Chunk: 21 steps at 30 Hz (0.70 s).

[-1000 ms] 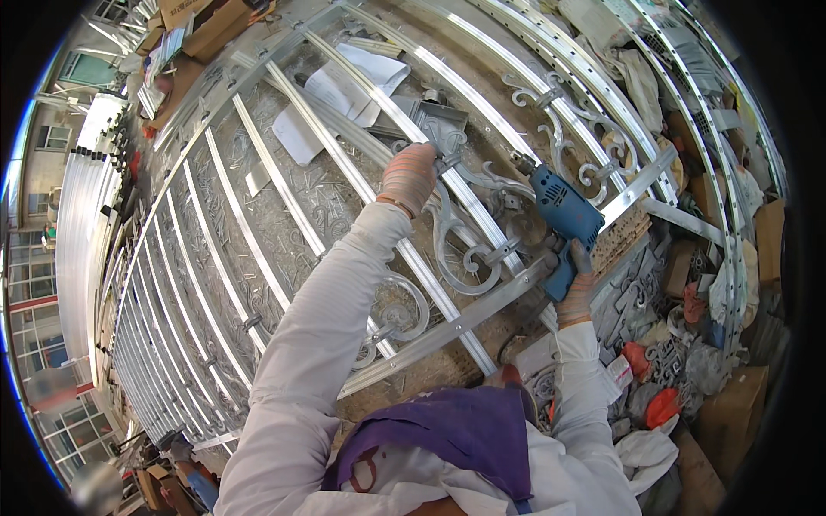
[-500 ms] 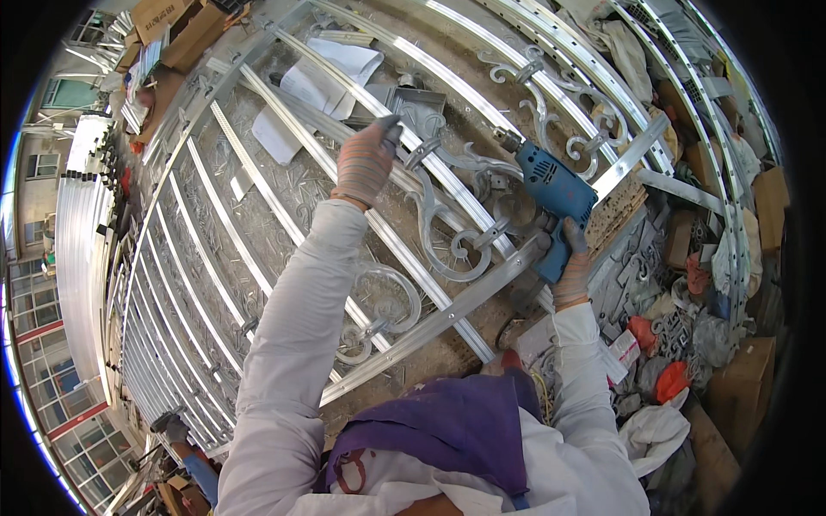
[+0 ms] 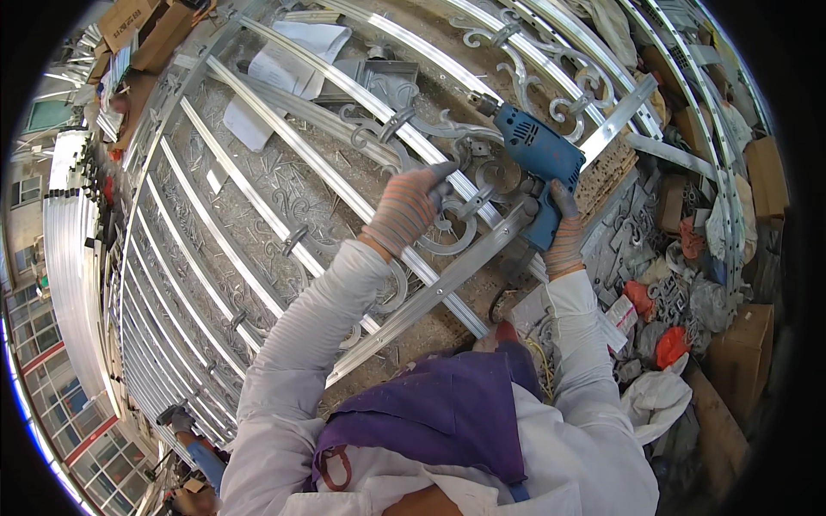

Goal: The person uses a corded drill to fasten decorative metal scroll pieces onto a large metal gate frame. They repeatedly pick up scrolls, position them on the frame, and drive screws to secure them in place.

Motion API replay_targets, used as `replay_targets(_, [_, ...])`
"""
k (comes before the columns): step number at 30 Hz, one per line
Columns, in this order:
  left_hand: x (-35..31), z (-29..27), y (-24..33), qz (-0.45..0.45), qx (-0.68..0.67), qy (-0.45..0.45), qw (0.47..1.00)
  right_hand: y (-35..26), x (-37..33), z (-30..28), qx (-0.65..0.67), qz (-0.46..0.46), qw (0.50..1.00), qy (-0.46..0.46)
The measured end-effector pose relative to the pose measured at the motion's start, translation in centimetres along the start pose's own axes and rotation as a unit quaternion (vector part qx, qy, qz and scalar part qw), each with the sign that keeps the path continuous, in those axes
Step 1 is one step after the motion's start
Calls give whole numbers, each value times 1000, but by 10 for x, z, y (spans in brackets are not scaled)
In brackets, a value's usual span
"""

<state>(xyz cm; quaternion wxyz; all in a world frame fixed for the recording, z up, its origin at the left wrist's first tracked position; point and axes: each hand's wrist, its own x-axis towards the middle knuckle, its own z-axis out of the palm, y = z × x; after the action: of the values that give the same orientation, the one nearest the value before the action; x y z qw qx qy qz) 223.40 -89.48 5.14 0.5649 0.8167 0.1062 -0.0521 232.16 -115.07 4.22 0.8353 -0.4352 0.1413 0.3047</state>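
My right hand (image 3: 564,230), in a striped grey-and-orange glove, is closed around the handle of a blue power drill (image 3: 538,150). The drill's chuck points up and left, above the metal framework. My left hand (image 3: 406,209), gloved alike, reaches over a silver metal bar (image 3: 344,83) beside a scroll ornament (image 3: 449,239). Its forefinger is stretched out, with the other fingertips partly bent below it; no held thing shows. A metal clip (image 3: 397,125) sits on the bar up and left of that hand. Across the near ends of the bars runs a flat metal rail (image 3: 422,305).
Paper sheets (image 3: 297,64) and metal offcuts lie beneath the bars. To the right are a perforated block (image 3: 607,176), a cardboard box (image 3: 742,353), bags and loose metal parts. Stacked long profiles (image 3: 69,249) stand left. Another person's gloved hand (image 3: 181,419) shows at lower left.
My left hand has moved right and nearer, along the bar toward the lower scroll. The right hand still holds the drill. The whole view has shifted a little.
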Motion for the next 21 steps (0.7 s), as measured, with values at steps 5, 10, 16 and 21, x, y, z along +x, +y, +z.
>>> replay_targets(5, [-1,29,-15,55,186,9,981,2,1,-2,23,4,1000,-9])
replay_targets(10, [3,28,11,-141,-263,64,952,-1,-1,-1,3,6,1000,1])
replay_targets(16, [-1,43,8,-34,-333,116,935,6,5,-11,27,10,999,-21])
replay_targets(21, [-1,59,10,-53,-276,152,947,4,3,-6,37,3,999,-20])
